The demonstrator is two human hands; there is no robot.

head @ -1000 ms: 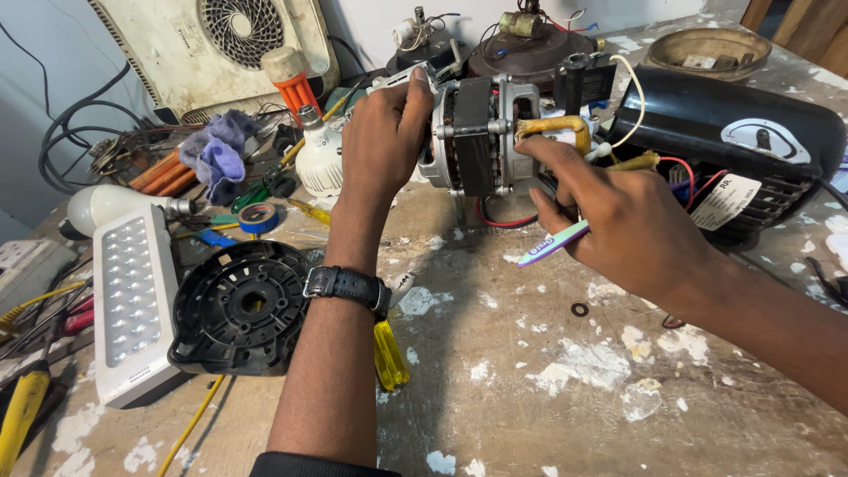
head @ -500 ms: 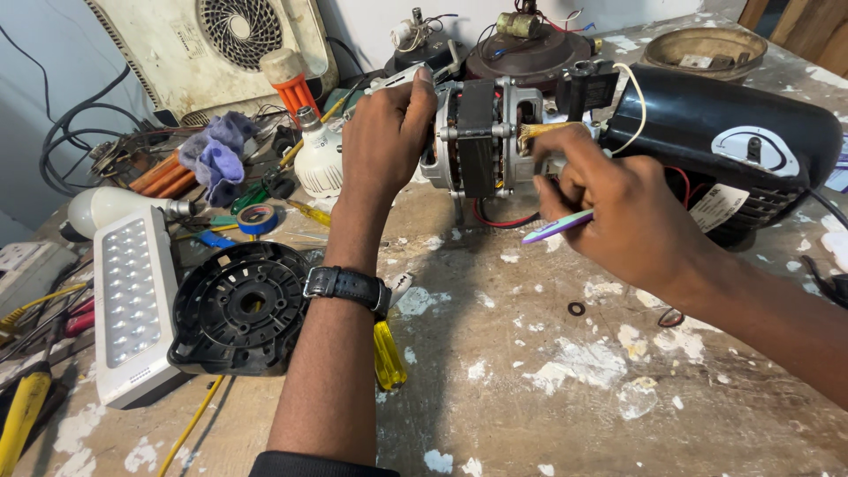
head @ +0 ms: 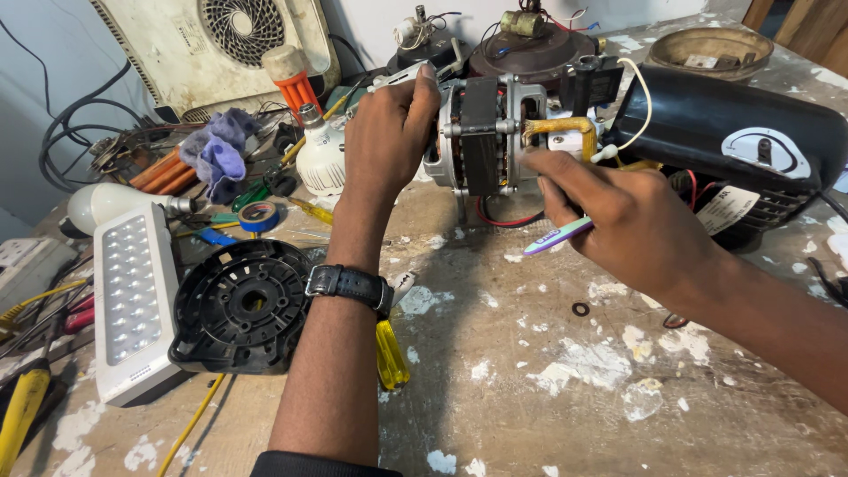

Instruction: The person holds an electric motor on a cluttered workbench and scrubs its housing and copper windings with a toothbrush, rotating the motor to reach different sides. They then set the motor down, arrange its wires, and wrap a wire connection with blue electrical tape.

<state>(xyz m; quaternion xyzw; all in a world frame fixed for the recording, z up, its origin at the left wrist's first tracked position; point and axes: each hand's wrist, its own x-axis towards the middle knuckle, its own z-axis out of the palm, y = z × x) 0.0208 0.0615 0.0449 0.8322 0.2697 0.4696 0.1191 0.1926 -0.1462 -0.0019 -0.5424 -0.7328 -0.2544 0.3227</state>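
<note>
Motor (head: 481,132) is held up just over the bench (head: 530,389), near the back, between the two hands. On the far left, a yellow tool (head: 22,411) and a white lamp (head: 132,296) with rows of small dots are laid flat on the bench. Beside the lamp, a round black cover (head: 238,305) is seen, and a yellow handle (head: 391,353) is partly hidden under the left arm. Behind them, a roll of blue tape (head: 261,216), a purple cloth (head: 216,150) and a white bulb (head: 320,163) are set among wires. A black watch (head: 349,284) is worn on the left wrist. The left hand (head: 389,132) is wrapped round the left end of the motor, with its fingers closed on it. The motor's right end is touched by the fingers of the right hand (head: 632,221). A purple and white pen (head: 556,237) is gripped in that hand too, and it is pointed to the left. A yellow wire (head: 565,128) is bent over the motor's top. Just to the right of the motor, a big black casing (head: 733,132) is laid on its side. A small black ring (head: 580,309) is left on the bench below the right hand.
</note>
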